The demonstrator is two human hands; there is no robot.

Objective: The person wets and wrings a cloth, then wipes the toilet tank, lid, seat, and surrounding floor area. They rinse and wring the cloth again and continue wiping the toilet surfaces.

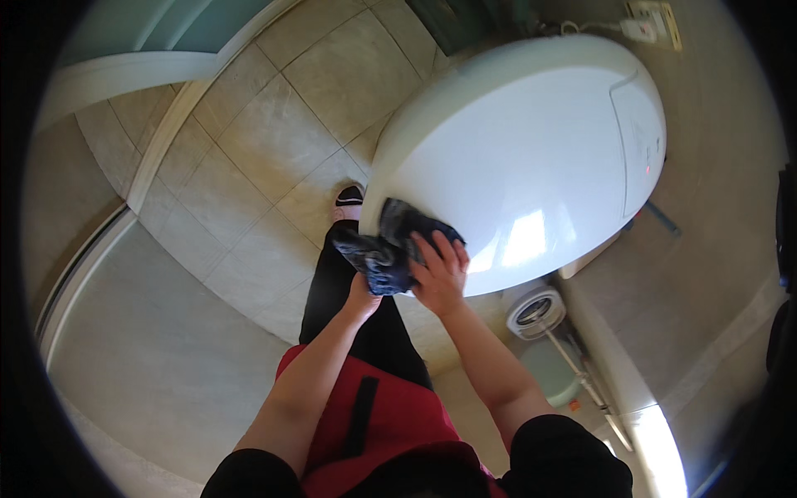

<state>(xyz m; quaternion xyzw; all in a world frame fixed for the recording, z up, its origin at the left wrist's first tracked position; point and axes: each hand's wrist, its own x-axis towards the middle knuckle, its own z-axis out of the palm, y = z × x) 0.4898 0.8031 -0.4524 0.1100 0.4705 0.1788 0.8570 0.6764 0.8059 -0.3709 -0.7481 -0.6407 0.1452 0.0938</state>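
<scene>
A bunched dark grey-blue cloth (386,264) lies partly on the near end of a large white glossy appliance (498,149) with a rounded top. The fingers of my right hand (441,271) are spread over the cloth's right part, fingertips close to the white surface. My left hand (363,299) grips the cloth's lower left part, just off the appliance's edge, its fingers mostly hidden by the fabric. At the appliance's far right end is a panel (641,143) with small red lights. Bright window glare shows on the near part of the top.
A plug sits in a wall socket (654,26) behind the appliance. To the right stand a bucket with a round spin basket (537,313), a pole (582,376) and a pale green basin (551,373). A white door frame (171,137) crosses the left, beside floor tiles (268,149).
</scene>
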